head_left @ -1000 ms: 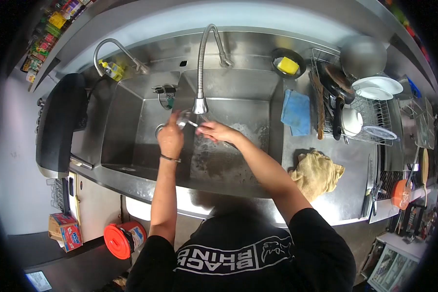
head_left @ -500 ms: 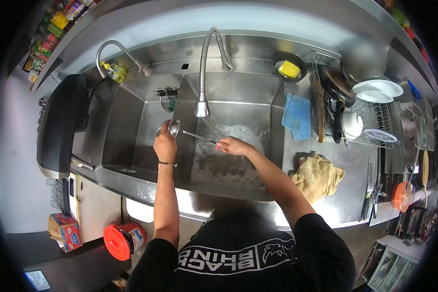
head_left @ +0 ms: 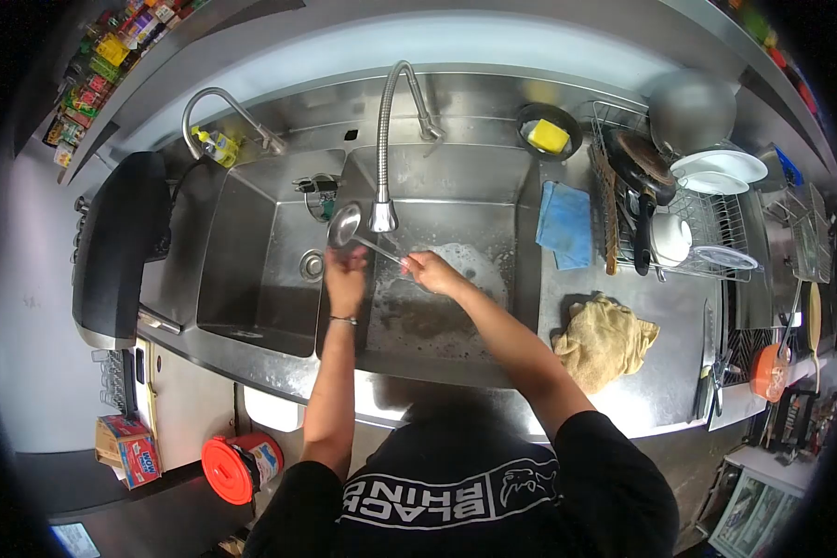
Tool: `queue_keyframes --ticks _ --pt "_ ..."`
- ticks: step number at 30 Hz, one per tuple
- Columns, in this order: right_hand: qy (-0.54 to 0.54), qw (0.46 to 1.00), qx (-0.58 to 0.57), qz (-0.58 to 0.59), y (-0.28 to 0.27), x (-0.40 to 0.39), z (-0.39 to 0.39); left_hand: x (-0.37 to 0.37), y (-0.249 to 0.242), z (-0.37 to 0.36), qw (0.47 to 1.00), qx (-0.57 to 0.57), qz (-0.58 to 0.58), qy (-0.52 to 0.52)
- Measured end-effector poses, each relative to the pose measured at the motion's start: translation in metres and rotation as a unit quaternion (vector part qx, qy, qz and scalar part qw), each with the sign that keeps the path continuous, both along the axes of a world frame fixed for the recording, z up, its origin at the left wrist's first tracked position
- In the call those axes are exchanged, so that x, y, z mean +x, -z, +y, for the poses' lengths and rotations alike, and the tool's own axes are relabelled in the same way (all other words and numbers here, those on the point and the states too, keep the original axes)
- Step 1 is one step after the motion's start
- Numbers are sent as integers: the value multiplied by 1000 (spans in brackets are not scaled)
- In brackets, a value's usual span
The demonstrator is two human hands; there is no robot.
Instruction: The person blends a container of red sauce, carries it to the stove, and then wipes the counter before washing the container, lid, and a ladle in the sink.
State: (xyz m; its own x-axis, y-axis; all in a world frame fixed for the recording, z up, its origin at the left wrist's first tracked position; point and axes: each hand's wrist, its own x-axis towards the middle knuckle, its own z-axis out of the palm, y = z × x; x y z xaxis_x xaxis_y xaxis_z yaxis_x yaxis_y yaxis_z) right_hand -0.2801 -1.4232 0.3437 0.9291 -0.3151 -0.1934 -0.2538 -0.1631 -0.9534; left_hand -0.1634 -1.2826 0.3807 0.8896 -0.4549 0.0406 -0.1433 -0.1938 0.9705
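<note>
My right hand [head_left: 433, 272] is closed on the handle of a metal ladle [head_left: 345, 224], holding it over the right sink basin [head_left: 418, 335]. The ladle's round bowl points left, above the divider between the two basins. Just below that bowl is my left hand [head_left: 346, 286], its fingers smeared by motion. The flexible faucet's spray head [head_left: 383, 218] hangs beside the ladle. Suds and water [head_left: 460, 265] lie on the floor of the right basin.
A left basin [head_left: 279, 316] with a drain adjoins. On the right counter are a blue cloth [head_left: 565, 225], a crumpled yellow cloth [head_left: 608, 342], a knife [head_left: 709, 344] and a dish rack [head_left: 716, 223]. A yellow sponge [head_left: 550, 137] sits in a black pan [head_left: 530, 116] behind.
My left hand has moved off the ladle's bowl, slightly right and toward my body. The bowl has shifted up and now shows fully; my right hand has moved slightly left and up.
</note>
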Motion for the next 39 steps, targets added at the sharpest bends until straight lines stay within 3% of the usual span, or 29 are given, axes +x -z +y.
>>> queue_keyframes --ticks 2,4,7,9,12,13,15,17,20,21,23,24,27,30,32,35,39 --pt "39 994 90 -49 -2 -7 11 -22 38 -12 997 -5 52 63" --pt "63 990 92 -82 22 -8 15 -61 27 -25 976 27 195 98" --pt "137 979 95 -116 34 -19 18 -72 40 -35 976 5 189 106" --pt "175 975 -75 -115 28 -37 16 -65 40 -39 965 -11 221 142" --pt "180 975 -118 -57 20 -72 30 -54 9 -49 934 -102 338 50" --pt "179 975 -120 -58 22 -80 37 -50 9 -50 934 -104 338 50" --pt "170 985 -24 -13 26 -97 51 -44 15 -48 948 -212 237 12" --pt "173 984 -49 -11 30 -103 57 -37 31 -43 952 -187 241 18" --pt "181 982 -57 -26 34 -106 57 -37 46 -34 992 -45 99 61" --pt "183 981 -43 -40 34 -107 57 -37 38 -32 992 -44 99 63" --pt "178 984 5 -2 32 -106 50 -35 19 -29 986 126 64 92" --pt "170 983 54 35 30 -104 46 -38 5 -30 986 125 63 93" --pt "167 984 61 34 36 -100 37 -39 -11 -30 965 221 -20 139" --pt "185 982 35 15 42 -84 30 -24 5 -30 974 139 2 181" --pt "173 984 44 -24 38 -61 23 -17 -6 -35 984 -66 69 153" --pt "120 986 43 -106 15 -18 13 -9 -46 -28 981 -143 78 109" --pt "58 990 87 -99 -27 22 -3 10 -82 -15 977 -187 32 99"
